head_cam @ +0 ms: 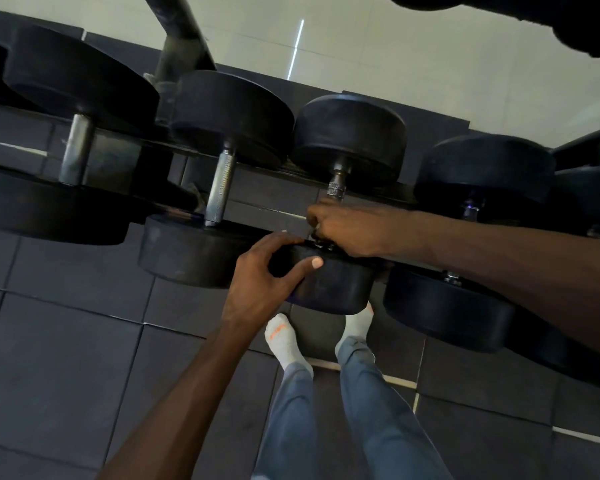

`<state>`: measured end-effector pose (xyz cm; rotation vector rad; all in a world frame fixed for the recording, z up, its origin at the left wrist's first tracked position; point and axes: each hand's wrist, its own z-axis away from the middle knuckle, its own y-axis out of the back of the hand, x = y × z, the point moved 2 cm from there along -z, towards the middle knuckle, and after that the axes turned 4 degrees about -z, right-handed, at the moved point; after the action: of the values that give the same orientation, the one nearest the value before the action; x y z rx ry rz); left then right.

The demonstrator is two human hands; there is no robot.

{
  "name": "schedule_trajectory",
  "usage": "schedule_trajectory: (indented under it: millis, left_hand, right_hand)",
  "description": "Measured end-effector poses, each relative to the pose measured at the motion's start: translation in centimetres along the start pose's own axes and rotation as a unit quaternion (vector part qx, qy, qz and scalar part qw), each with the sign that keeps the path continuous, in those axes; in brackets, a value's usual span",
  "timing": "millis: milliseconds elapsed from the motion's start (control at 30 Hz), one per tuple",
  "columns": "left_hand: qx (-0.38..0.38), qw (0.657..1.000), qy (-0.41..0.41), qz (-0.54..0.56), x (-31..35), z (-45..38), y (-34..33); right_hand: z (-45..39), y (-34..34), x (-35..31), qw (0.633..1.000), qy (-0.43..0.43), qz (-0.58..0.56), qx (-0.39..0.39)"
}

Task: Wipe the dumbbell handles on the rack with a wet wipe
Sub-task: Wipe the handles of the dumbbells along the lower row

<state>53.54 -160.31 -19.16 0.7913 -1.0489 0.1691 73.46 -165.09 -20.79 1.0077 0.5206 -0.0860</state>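
Both hands worked the third dumbbell at mid-frame: the left hand gripped its near head, the right hand curled around the handle's lower end. Its long axis ran toward frame top. Whether a wipe was held could not be told.

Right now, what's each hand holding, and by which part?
Right hand grips the third dumbbell's handle near its lower end; no wipe visible. Left hand holds that dumbbell's near head at its rim.

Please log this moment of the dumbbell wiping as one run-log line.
phase: wiping | right hand: curled round third dumbbell handle | left hand: gripping its near head | wipe: not visible
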Motion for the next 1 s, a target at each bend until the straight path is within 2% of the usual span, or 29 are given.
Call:
schedule_trajectory:
  millis: [100, 367, 433, 500, 567, 700, 833, 900, 1000]
  left_hand:
    - [-0.005, 1.000, 0.000, -0.001, 0.1, 0.0, 0.0]
    - [-0.014, 1.000, 0.003, 0.011, 0.1, -0.1, 0.1]
    - [-0.019, 1.000, 0.007, 0.007, 0.1, -0.1, 0.1]
    - [-0.023, 1.000, 0.007, 0.008, 0.2, -0.1, 0.2]
    - [-0.019, 1.000, 0.010, 0.005, 0.1, -0.1, 0.2]
    - [-0.011, 1.000, 0.008, 0.012, 0.1, -0.1, 0.1]
    - [-0.011, 1.000, 0.005, 0.017, 0.1, 0.0, 0.2]
    - [-0.013, 1.000, 0.008, 0.012, 0.1, -0.1, 0.1]
    - [-0.013, 1.000, 0.006, 0.012, 0.1, 0.0, 0.2]
  right_hand:
    - [-0.1, 0.2, -0.1, 0.999, 0.013, -0.019, -0.042]
    - [-1.3, -0.8, 2.0, 0.996, 0.011, -0.079, 0.047]
    - [-1.3, 0.1, 2.5, 0.993, 0.010, -0.040, 0.112]
    - [-1.0, 1.8, 3.0, 0.988, -0.053, -0.005, 0.146]
    - [-1.0, 2.8, 2.5, 0.987, -0.101, 0.077, 0.098]
    - [-0.8, 1.8, 0.8, 0.986, -0.063, 0.156, 0.004]
    - [-0.4, 3.2, 1.7, 0.957, -0.151, 0.236, 0.076]
    - [-0.8, 3.1, 1.5, 0.943, -0.176, 0.272, 0.071]
    - [-0.8, 2.7, 0.7, 0.943, -0.207, 0.247, 0.081]
